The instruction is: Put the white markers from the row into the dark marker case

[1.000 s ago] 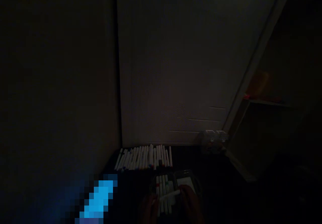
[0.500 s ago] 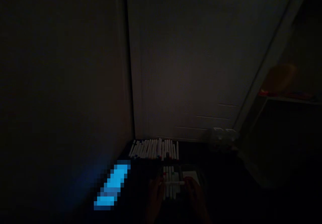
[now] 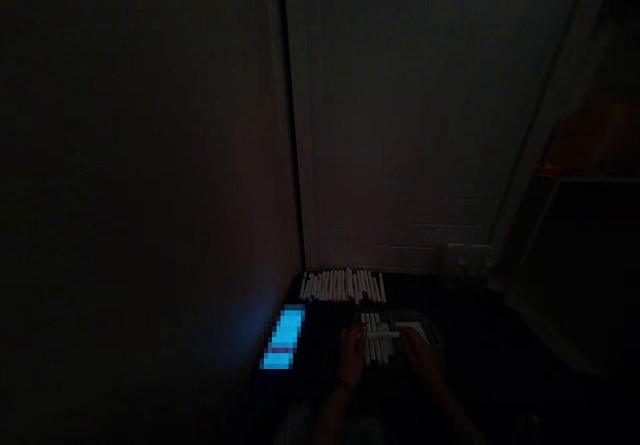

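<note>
Nearest, in very dim light, the left hand [image 3: 351, 355] has its fingers closed on the left end of a white marker [image 3: 383, 334], and the right hand [image 3: 420, 355] pinches the other end between its fingertips; the marker is held just above an open case [image 3: 434, 330], its long axis running left to right, nearly level; which end carries the cap I cannot tell; beneath it, four pens [image 3: 377, 350] lie side by side in the case's left half, pointing away from the person, so the held one crosses them almost squarely; the right half shows a pale insert [image 3: 413, 330]; to the left, apart from the case, glows a blurred blue panel [image 3: 284, 335]; farther off, a long row of markers [image 3: 340, 285] lies on the dark tabletop [image 3: 325, 315], mostly pointing away too; judging by this, the work looks partway, with four in the case, one in hand and the larger share outside; beyond, at the right, stand clear containers [image 3: 467, 262], contents too dark to tell, before a pale wall panel [image 3: 400, 132].
</note>
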Demonstrator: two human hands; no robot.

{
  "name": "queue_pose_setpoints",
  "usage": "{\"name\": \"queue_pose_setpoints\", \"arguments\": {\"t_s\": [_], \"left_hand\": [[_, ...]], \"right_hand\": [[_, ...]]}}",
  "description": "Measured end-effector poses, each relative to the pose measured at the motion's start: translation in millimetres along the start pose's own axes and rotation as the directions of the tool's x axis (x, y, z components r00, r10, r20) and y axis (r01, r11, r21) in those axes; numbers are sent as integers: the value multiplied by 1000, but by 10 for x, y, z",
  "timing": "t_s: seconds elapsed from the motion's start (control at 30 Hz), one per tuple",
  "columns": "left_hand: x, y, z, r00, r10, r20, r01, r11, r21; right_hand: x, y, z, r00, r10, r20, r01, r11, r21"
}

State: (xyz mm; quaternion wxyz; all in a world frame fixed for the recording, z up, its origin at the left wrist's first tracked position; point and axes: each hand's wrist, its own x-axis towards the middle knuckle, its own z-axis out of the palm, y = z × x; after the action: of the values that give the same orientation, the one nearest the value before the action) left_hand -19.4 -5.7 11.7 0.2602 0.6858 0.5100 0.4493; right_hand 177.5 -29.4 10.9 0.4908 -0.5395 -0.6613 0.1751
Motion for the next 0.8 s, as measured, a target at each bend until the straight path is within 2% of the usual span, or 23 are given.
{"name": "queue_pose_setpoints", "arguments": {"t_s": [0.23, 0.4, 0.8], "left_hand": [[0, -55, 51, 1000, 7, -17, -7, 1000, -6], [9, -46, 67, 1000, 20, -13, -20, 1000, -21], [74, -72, 81, 997, 46, -62, -39, 993, 115]], "right_hand": [[3, -11, 15, 1000, 14, 20, -14, 1000, -28], [12, 45, 29, 1000, 22, -19, -23, 999, -26], [33, 17, 4, 999, -14, -34, 11, 997, -76]]}}
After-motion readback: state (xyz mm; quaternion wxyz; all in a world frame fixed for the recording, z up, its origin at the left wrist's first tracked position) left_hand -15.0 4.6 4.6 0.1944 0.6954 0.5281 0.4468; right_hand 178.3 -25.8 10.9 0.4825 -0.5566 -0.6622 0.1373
